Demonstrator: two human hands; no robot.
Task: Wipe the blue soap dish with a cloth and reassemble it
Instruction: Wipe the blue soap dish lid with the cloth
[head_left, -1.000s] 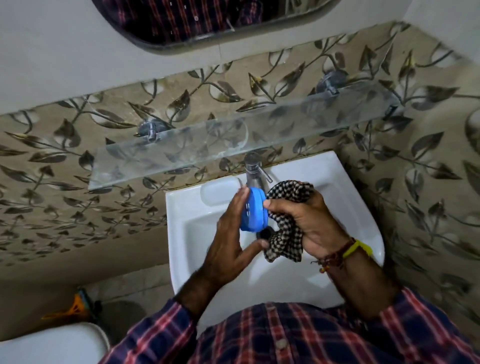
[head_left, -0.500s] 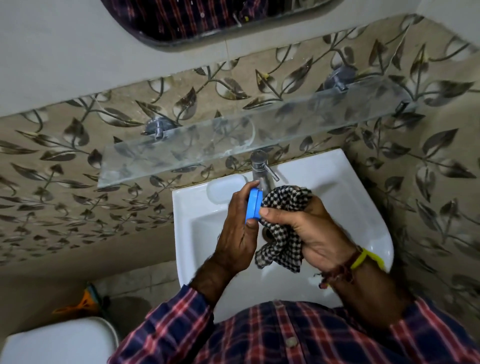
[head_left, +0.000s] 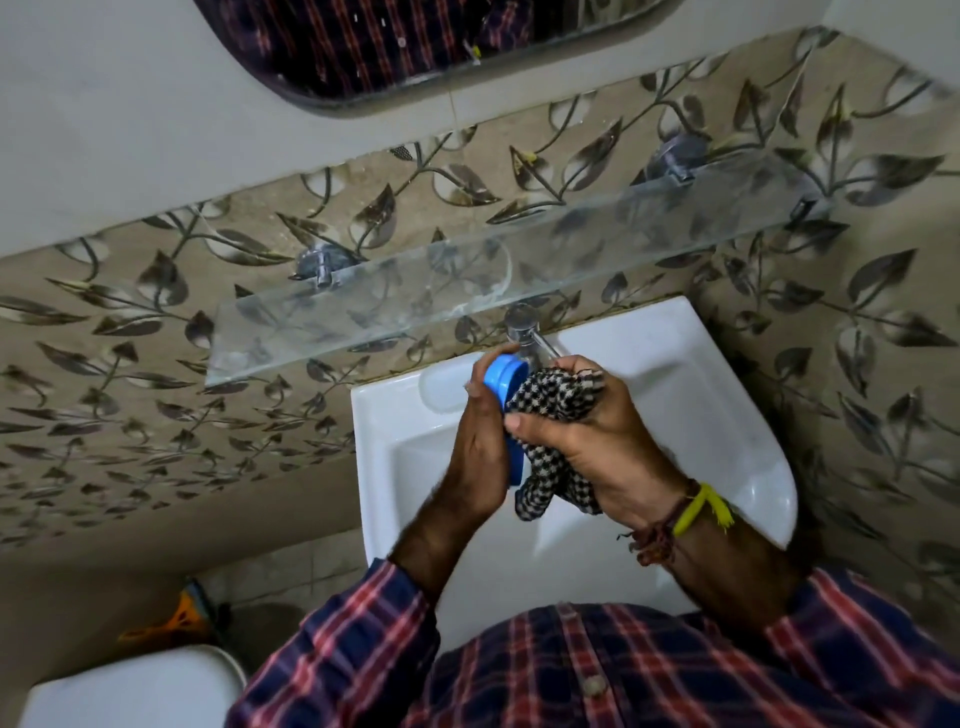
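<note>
Above a white sink (head_left: 395, 415), the left hand (head_left: 475, 441) has its grip closed around the blue soap dish (head_left: 506, 376), held on its edge (only part of it shows). Just to its right, the right hand (head_left: 587, 436) has its grip closed on a checked cloth (head_left: 553, 400), which touches the dish. A tap (head_left: 524, 332) stands behind them.

— Dim indoors, soft and even. Brightest on the white basin (head_left: 691, 395); faint sheen along the glass shelf (head_left: 467, 291).

— Strong wide-angle bending toward the edges, wall tiles (head_left: 130, 415) curved. Slightly soft throughout, smeared in the corners. Deep shade at the floor, lower left.
</note>
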